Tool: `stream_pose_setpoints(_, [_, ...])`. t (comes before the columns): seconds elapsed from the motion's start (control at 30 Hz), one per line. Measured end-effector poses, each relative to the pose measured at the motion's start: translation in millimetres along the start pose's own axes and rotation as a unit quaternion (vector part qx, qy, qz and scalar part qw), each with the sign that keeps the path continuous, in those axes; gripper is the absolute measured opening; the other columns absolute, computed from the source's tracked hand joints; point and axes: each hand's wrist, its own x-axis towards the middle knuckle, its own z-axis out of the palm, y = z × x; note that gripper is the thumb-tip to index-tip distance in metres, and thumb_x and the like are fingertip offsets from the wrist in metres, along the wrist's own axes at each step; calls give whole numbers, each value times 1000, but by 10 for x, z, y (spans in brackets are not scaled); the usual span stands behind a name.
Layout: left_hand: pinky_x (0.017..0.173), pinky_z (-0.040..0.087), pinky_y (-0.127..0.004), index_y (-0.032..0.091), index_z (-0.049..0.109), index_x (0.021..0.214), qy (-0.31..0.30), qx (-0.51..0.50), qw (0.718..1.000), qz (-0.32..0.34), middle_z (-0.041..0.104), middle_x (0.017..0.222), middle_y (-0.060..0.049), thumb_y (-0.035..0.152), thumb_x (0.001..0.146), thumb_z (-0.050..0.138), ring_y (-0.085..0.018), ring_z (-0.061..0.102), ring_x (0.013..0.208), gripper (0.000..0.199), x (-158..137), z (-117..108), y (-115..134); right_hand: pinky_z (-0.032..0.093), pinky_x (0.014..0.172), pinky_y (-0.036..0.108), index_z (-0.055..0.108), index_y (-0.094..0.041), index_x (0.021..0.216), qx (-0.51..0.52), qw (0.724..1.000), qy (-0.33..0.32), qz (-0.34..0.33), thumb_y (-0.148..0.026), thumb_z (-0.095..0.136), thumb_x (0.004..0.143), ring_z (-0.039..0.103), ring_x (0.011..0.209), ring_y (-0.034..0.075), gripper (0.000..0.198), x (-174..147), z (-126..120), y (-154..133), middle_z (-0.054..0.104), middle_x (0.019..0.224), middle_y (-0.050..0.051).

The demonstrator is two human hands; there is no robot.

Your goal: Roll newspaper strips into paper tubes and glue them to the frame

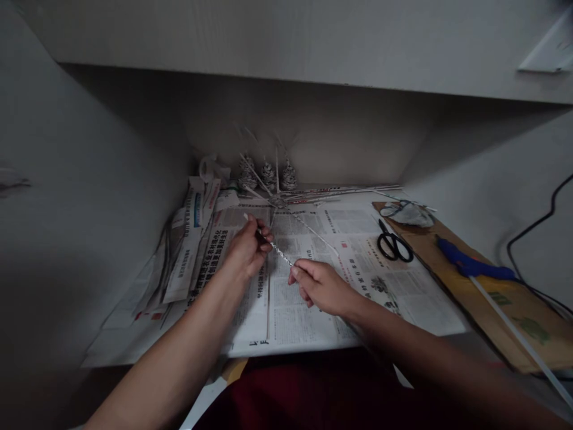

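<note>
A thin rolled newspaper stick (282, 255) stretches between my two hands above newspaper sheets (308, 316) spread on the work surface. My left hand (251, 243) is closed on its upper left part, and a pale tip pokes out above the thumb. Lower and to the right, my right hand (320, 285) pinches the stick's other end between thumb and fingers. Just beyond the hands, a woven paper piece (280, 203) with thin sticks spreading from it lies on the newspaper; one stick runs toward my right hand.
Black scissors (394, 246) lie right of my hands. A blue glue gun (474, 260) and a crumpled plastic bag (407, 213) rest on a cardboard sheet (532, 304). Newspaper strips (185, 257) are stacked at left. Woven cone-shaped pieces (268, 174) stand at the back, below an overhanging panel (290, 42).
</note>
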Motion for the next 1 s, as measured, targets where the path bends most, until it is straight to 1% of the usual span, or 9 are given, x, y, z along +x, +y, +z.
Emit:
stream_pose_setpoints(0.17, [34,31,-12,14,53,72,-19,-11,1000,-6,49,57,1,40,89,55,-7,49,46,31,-7,-3,-6,39,42,21,55,-18,80,107,994,-10,29,-40,40,96,47,41,8,31,97,8,38,50,50,-3])
stream_pose_setpoints(0.33, [36,33,-11,12,56,72,-22,-11,1000,-13,50,59,0,33,92,49,-7,52,48,30,-11,15,-3,30,36,20,53,-18,82,244,966,-75,36,-44,36,96,46,37,9,34,132,-10,23,46,49,-5])
stream_pose_setpoints(0.53, [37,36,-11,10,60,77,-7,13,1000,13,54,60,-1,37,87,57,-7,55,50,29,-15,23,-19,31,41,20,53,-18,79,176,984,-12,-3,-44,47,93,42,40,7,30,206,36,-16,43,49,-6])
stream_pose_setpoints(0.67, [38,37,-11,9,60,77,-18,2,1000,8,53,61,-1,35,88,55,-7,55,50,29,-19,29,-21,28,40,21,44,-21,80,376,917,-128,44,-49,40,94,34,38,9,31,220,29,-4,30,48,-9])
stream_pose_setpoints(0.73, [39,38,-12,10,61,77,-24,4,1000,9,54,61,-1,36,89,54,-7,55,51,30,-21,29,-26,29,41,22,44,-21,84,388,907,-157,49,-51,37,94,36,39,9,32,222,17,-11,30,51,-9])
stream_pose_setpoints(0.8, [40,39,-12,10,61,77,-21,15,1000,14,55,62,-2,37,89,53,-8,55,51,30,-21,27,-35,30,43,23,46,-21,87,286,952,-108,33,-52,35,94,40,41,10,34,230,11,-35,35,53,-7])
stream_pose_setpoints(0.87, [41,41,-13,10,61,77,-13,29,999,20,56,62,-2,36,91,51,-8,57,52,31,-19,26,-45,33,48,24,48,-20,87,83,996,-4,-22,-49,40,93,46,48,12,30,240,11,-69,44,57,-4])
stream_pose_setpoints(0.9, [42,43,-13,10,61,76,-9,35,999,25,56,62,-3,35,91,49,-9,57,53,31,-17,26,-49,34,52,25,50,-20,87,-32,997,50,-55,-45,43,93,50,53,13,26,242,12,-85,49,61,-2])
stream_pose_setpoints(1.0, [45,46,-15,10,61,76,0,42,999,32,57,61,-3,32,93,47,-10,59,54,32,-11,31,-59,34,59,28,53,-19,92,-271,949,129,-101,-35,41,95,55,64,18,21,242,17,-110,58,70,5])
